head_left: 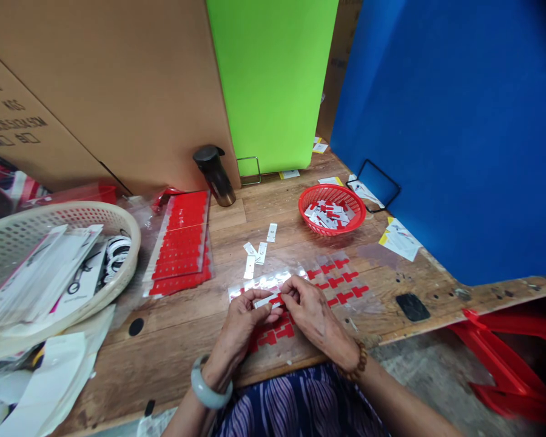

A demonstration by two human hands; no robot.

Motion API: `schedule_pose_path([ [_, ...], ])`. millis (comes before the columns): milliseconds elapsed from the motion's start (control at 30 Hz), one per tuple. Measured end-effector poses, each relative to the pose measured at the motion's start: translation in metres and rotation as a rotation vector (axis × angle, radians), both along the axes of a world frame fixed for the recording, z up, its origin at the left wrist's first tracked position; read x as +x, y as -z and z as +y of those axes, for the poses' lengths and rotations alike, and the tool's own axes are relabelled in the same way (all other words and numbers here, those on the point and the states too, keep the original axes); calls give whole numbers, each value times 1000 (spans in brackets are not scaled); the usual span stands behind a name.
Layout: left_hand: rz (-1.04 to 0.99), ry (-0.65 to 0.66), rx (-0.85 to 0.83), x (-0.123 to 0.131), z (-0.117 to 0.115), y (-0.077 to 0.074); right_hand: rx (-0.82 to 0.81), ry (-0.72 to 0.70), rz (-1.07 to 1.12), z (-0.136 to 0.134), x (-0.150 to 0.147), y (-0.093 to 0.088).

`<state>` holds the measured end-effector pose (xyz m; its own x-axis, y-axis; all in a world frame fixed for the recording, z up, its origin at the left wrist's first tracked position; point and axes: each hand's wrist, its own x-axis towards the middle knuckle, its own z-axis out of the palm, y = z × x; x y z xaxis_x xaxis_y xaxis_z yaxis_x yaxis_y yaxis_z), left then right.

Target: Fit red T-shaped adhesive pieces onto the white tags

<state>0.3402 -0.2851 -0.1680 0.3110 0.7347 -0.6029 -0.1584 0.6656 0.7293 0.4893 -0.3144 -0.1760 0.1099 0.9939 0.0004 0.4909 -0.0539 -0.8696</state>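
Observation:
A small white card point(264, 301) is pinched between the thumb and fingers of my left hand point(239, 321). At the card's right end, the closed fingertips of my right hand point(316, 312) press on a red sticker point(276, 299). Beneath both hands lies a clear sheet with rows of red stickers point(346, 281), partly covered by them. Several loose white cards point(250, 266) lie just beyond my left hand. Farther back on the right, a red basket point(306, 212) contains many white cards with red stickers on them.
Stacked red sticker sheets point(182, 243) lie left of the hands, near a dark tumbler point(216, 176). A cream basket point(134, 243) of packaged items fills the left side. Green point(273, 85) and blue point(450, 139) panels stand behind, with a black wire stand point(398, 189). A red stool point(495, 352) is at right.

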Motion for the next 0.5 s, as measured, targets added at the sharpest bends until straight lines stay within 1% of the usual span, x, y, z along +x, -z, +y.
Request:
schedule_pose_path([
  [167, -19, 0, 4, -1, -1, 1, 17, -17, -34, 1, 0, 5],
  [367, -13, -9, 12, -2, 2, 3, 69, -23, -84, -1, 0, 4],
  [500, -7, -36, 14, -1, 3, 5, 60, -3, -20, 0, -2, 6],
])
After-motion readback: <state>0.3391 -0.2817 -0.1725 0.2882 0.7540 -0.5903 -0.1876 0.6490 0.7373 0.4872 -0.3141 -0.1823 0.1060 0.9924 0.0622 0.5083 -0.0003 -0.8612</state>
